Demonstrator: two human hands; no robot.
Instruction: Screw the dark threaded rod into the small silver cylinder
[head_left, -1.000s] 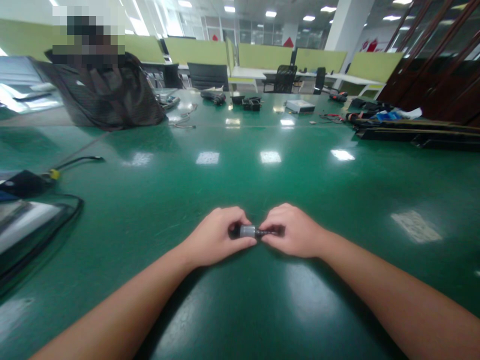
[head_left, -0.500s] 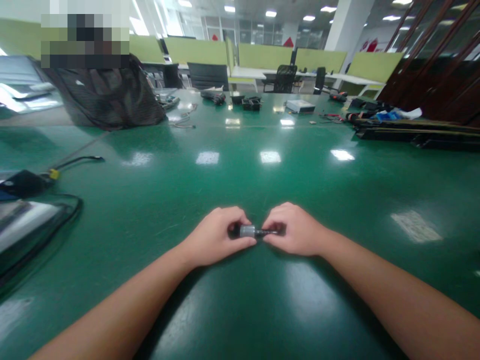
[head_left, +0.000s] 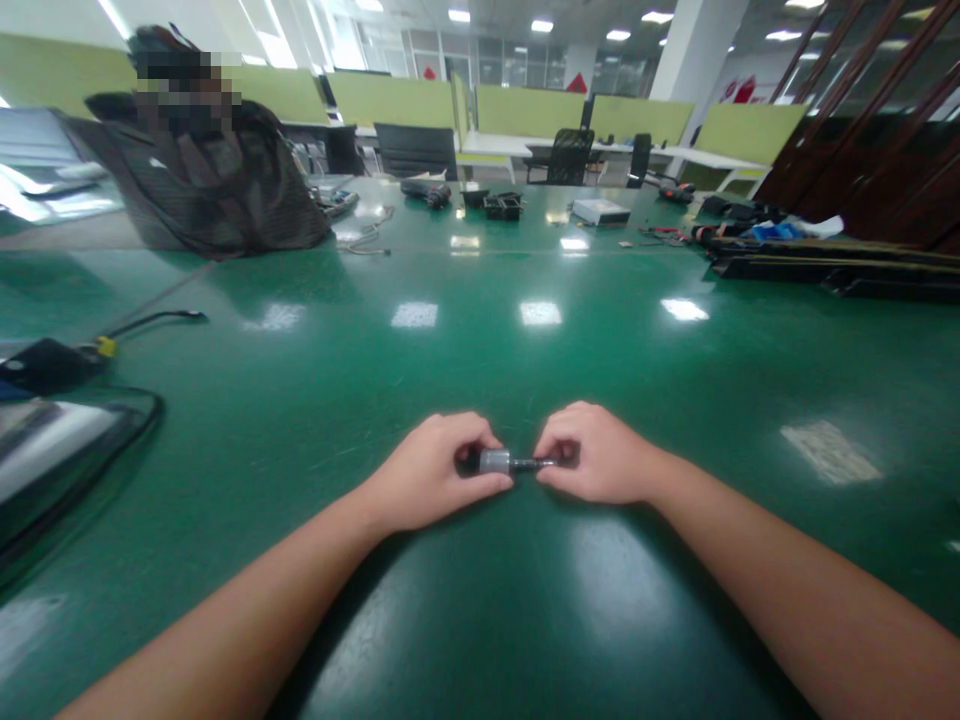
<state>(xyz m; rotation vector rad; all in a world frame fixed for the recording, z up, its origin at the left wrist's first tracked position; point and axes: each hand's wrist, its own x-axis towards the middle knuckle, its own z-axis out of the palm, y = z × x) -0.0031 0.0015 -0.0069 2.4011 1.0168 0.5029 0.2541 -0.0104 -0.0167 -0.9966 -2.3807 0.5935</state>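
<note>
Green glossy tabletop (head_left: 480, 360), big open-plan office behind: yellow-green partitions (head_left: 530, 112), white desks, dark chairs, ceiling lights mirrored on the surface. Two bare forearms come in from the bottom corners, hands meeting near centre, on or just over the table.

Small cylindrical tool (head_left: 495, 461) sits between them, lying sideways: dark left end, grey thicker section, thin dark shaft (head_left: 523, 464) pointing right. Left hand (head_left: 442, 470) is curled round the thick part, index finger on the far side, thumb on the near side, grey section showing between the two tips; dark end goes back into the curl, partly hidden. Looks gripped. Right hand (head_left: 589, 455) is curled too, thumb and index tips either side of the shaft's outer stretch; shaft runs in between them, far end in shadow inside the fingers. Pinched or just loosely around it, cannot tell. Short bit of bare shaft shows between the two hands; fingertips of the two hands apart.

Far side: large dark bag (head_left: 217, 190) at left, pixelated patch above it; small black parts (head_left: 502, 206), flat silver box (head_left: 600, 212), dark long pieces (head_left: 825, 268) stacked at right. Near left edge: black cable (head_left: 97, 480), blurry pale item (head_left: 56, 445).
</note>
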